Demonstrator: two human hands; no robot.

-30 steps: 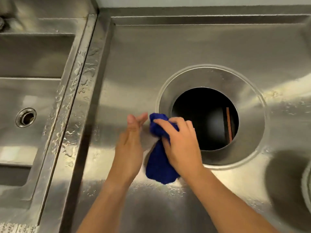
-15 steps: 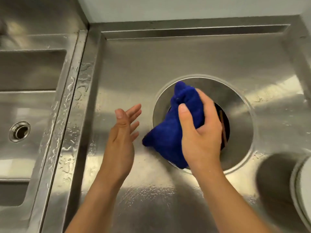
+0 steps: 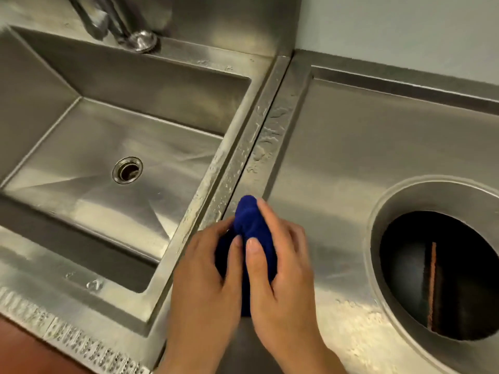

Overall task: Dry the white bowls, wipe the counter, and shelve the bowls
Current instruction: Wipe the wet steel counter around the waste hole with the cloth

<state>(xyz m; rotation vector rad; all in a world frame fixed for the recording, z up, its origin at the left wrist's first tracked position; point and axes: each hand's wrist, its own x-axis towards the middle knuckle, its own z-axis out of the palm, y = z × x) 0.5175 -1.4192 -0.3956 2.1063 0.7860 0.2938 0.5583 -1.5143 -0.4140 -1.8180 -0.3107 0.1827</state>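
A bunched blue cloth is held between both hands above the left part of the steel counter, close to the wet ridge that divides counter from sink. My left hand grips the cloth from the left and my right hand wraps it from the right, thumbs side by side on top. No white bowl is in view.
A deep steel sink with a round drain lies to the left, a faucet base behind it. A round waste opening is cut into the counter at right. Water drops sit on the ridge and near the front edge.
My right hand carried the cloth from over the round opening leftward to the ridge by the sink. My left hand, open before, has closed on the cloth. The view swung left.
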